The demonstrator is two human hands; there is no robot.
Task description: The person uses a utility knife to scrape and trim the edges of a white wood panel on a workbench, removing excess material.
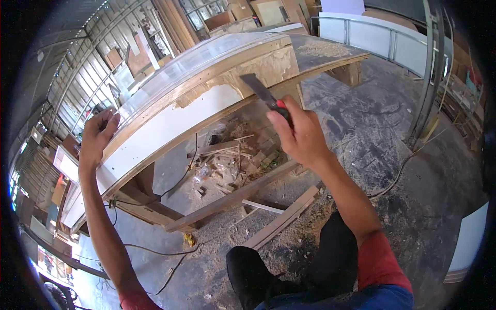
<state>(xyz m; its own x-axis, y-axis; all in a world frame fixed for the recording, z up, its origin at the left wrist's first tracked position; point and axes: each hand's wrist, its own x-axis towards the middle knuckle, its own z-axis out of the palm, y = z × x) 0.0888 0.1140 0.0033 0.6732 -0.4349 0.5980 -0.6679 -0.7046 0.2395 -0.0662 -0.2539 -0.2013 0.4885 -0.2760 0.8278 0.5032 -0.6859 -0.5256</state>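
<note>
My right hand [299, 132] is closed around the black and red handle of a flat-bladed scraper [258, 89]. Its dark blade points up and left, in front of the long side of a wooden panel [139, 153]. White facing covers the left part of that side. Farther right, bare wood with a streaky tan smear [258, 67] shows, ending in a ragged border against the white. At the panel's left part, my left hand [98, 133] rests by the upper edge, its fingers loosely bent and the thumb apart. Whether the blade touches the panel, I cannot tell.
Beneath the workbench lies a heap of wood offcuts [232, 160], behind a low wooden rail [232, 196]. Loose planks [284, 217] lie near my knees. A dark cable [155, 253] runs over the dusty floor at left. A metal post [429, 77] stands at right.
</note>
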